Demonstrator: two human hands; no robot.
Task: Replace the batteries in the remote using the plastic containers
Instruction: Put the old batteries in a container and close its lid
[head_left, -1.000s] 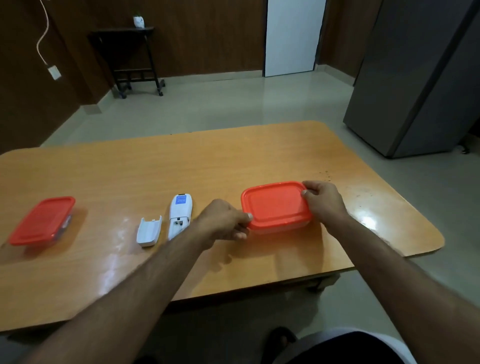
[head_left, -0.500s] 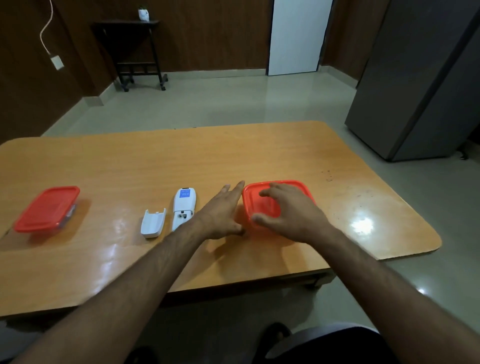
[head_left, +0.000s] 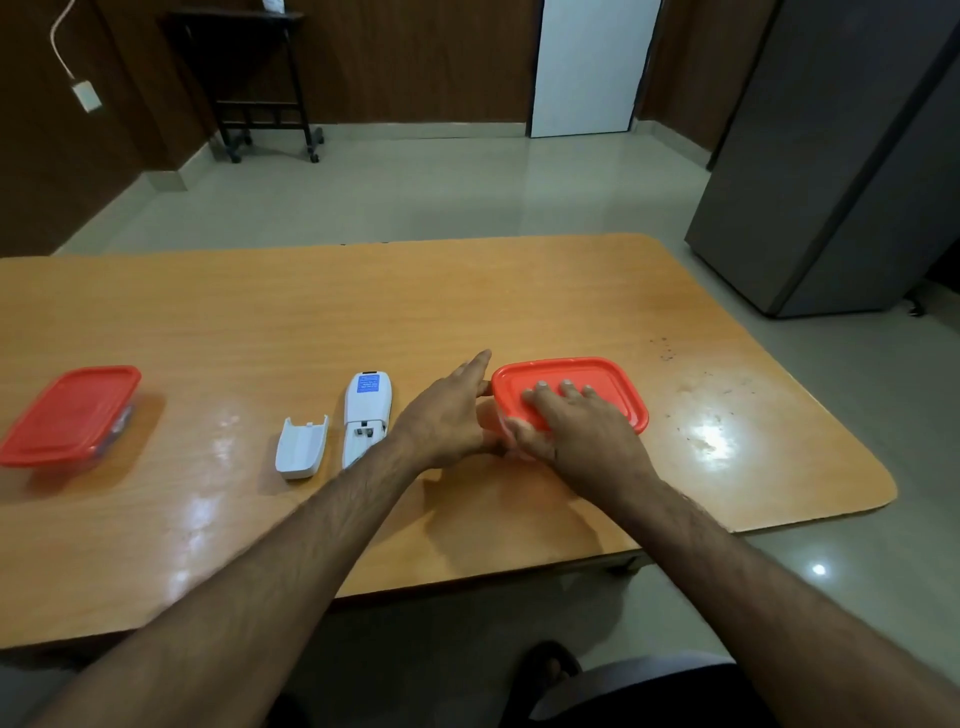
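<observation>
A clear plastic container with a red lid (head_left: 608, 382) sits on the wooden table (head_left: 363, 312), right of centre. My right hand (head_left: 571, 431) lies flat on the lid with straight fingers pressing down. My left hand (head_left: 447, 415) rests against the container's left side, fingers extended. The white remote (head_left: 366, 410) lies face down with its battery bay uncovered, just left of my left hand. Its loose white battery cover (head_left: 301, 447) lies beside it. A second red-lidded container (head_left: 67, 413) stands at the far left.
A grey cabinet (head_left: 831, 156) stands on the floor to the right of the table. A dark side table (head_left: 249, 78) is against the back wall. The table's front edge runs close to my body.
My right hand has come from the lid's right corner onto the top of the lid and flattened. My left hand let go of the left corner and straightened beside the container.
</observation>
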